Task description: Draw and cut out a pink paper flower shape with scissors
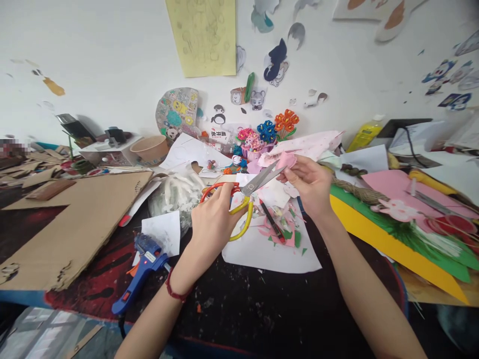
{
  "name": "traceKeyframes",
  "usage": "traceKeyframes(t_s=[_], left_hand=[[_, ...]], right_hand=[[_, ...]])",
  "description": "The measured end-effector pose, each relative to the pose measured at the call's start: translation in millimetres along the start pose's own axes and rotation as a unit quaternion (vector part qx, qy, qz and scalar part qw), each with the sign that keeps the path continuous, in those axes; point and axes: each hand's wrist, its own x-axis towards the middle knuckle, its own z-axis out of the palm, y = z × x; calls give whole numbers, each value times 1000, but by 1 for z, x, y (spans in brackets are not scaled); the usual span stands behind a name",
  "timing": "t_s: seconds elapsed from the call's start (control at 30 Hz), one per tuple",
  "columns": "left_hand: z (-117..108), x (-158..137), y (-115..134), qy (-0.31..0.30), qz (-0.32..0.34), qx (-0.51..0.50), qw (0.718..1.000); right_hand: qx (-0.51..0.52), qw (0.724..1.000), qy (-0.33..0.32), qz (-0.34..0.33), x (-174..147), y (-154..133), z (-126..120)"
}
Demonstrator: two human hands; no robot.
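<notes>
My left hand [213, 217] is wrapped round the handles of a pair of scissors [258, 180], one handle red and the other yellow. The blades stand partly apart and point up to the right. At their tips is a small pink paper piece [287, 160], pinched between the thumb and fingers of my right hand [310, 184]. Below lies a white paper sheet [269, 259] strewn with pink and green paper scraps [292, 237]. A dark pen [272, 222] with a red end rests among the scraps.
A blue hot glue gun [144, 271] and large cardboard [86, 224] lie to the left. Several beaded flowers [267, 132] stand at the back by the wall. At right are yellow paper [396, 249], pink paper [392, 187], twine [361, 193] and other scissors [441, 204].
</notes>
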Motion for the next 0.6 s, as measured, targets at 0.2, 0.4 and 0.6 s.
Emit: traceKeyframes(t_s=[0.2, 0.4, 0.6], left_hand=[[-3, 0, -1, -25, -10, 15, 1000], [-4, -2, -2, -35, -13, 12, 999], [-5, -2, -2, -33, -12, 11, 999]], right_hand=[[2, 1000, 3, -6, 0, 1, 1], [-39, 999, 26, -18, -3, -2, 3], [-65, 997, 38, -34, -4, -2, 2]])
